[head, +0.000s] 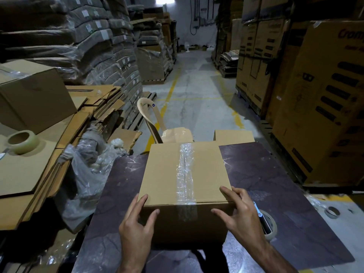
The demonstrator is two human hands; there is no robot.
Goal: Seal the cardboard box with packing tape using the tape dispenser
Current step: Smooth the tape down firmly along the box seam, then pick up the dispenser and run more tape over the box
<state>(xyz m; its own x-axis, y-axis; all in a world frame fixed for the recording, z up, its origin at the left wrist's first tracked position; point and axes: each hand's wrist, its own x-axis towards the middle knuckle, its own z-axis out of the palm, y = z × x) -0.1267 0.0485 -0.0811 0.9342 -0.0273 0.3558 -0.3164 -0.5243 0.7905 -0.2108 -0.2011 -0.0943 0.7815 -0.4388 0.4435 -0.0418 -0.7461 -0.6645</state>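
A closed cardboard box [161, 174] stands on a dark purple table [275, 184]. A strip of clear packing tape [185, 174] runs along its top seam and down the near face. My left hand [136, 225] grips the box's near left corner, fingers on the left side and thumb on the front. At the near right corner, my right hand [239, 213] holds the box, fingers on top and thumb on the front face. The tape dispenser [266, 223] lies on the table just right of my right hand, partly hidden by it.
A loose tape roll [22, 141] sits on flattened cardboard [29, 170] at the left, beside a taped box [33, 95]. Crumpled plastic wrap [88, 170] lies by the table's left edge. A plastic chair [151, 119] stands beyond the table. Stacked cartons [315, 95] line the right.
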